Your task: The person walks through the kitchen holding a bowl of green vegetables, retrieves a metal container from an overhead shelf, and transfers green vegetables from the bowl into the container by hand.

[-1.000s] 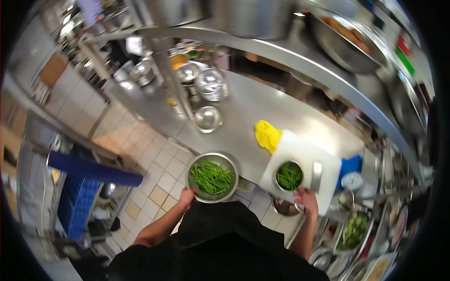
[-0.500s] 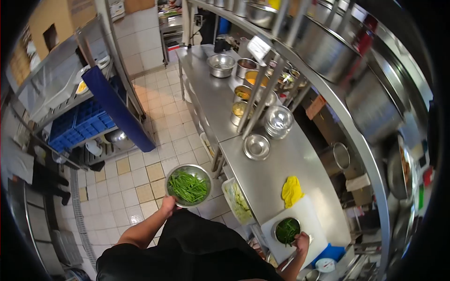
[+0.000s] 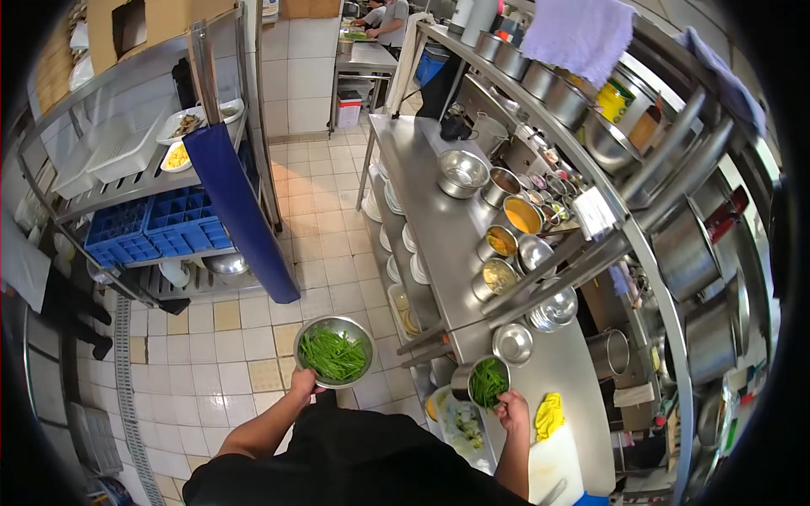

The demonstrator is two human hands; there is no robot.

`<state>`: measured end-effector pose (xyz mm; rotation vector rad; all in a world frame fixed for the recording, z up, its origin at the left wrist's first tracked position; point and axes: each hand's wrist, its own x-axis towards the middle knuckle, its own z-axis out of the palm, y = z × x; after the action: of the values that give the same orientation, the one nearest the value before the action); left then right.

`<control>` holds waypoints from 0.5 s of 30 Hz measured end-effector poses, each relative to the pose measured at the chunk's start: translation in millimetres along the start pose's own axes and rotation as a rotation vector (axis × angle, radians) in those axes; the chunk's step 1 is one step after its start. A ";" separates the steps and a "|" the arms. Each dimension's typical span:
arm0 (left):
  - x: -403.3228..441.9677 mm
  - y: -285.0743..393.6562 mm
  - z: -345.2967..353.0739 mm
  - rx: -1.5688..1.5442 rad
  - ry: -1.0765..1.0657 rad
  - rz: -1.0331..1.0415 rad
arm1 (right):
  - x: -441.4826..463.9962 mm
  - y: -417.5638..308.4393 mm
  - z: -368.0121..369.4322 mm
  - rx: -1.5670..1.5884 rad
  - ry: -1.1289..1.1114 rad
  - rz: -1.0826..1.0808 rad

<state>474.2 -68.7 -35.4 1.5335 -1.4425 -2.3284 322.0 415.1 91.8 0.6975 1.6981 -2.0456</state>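
My left hand grips the near rim of a wide steel bowl out over the floor. Long cut green vegetables, which look like green beans or stalks, fill it. My right hand is closed on the rim of a smaller steel pot, held at the counter's near edge. Darker chopped greens lie inside that pot. Just right of this hand are a crumpled yellow cloth and a white cutting board, with what looks like a blade on the board.
Along the steel counter stand a large steel bowl and several food pots. A shelf with pans overhangs its right side. Below the counter edge sits a tub of pale vegetables. At left, a rack holds blue crates. People stand farther back.
My right hand has lifted the pot of greens off the cutting board and carried it forward and left to the counter edge. The left hand still holds its bowl. My view has tilted up.
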 end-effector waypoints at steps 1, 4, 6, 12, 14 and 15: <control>6.3 13.0 -9.0 -0.016 -0.002 0.001 | 10.4 -2.1 23.0 0.020 0.000 0.007; 37.0 43.6 -40.2 0.003 -0.013 -0.020 | 39.7 -4.0 82.0 0.108 0.021 0.003; 50.7 65.7 -50.3 0.022 0.049 0.014 | 55.1 2.2 111.7 0.157 0.034 -0.015; 116.2 120.9 -32.8 0.028 0.099 0.076 | 115.2 0.7 185.3 0.238 0.070 -0.068; 140.9 144.0 -13.1 0.028 0.078 0.047 | 139.7 -14.0 209.9 0.251 0.060 -0.064; 152.2 156.7 -1.3 0.024 0.070 0.035 | 152.3 -25.3 224.7 0.257 0.049 -0.062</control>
<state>325.5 -228.8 -38.6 1.5659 -1.4739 -2.2226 156.9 201.8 52.2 0.7894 1.5150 -2.3345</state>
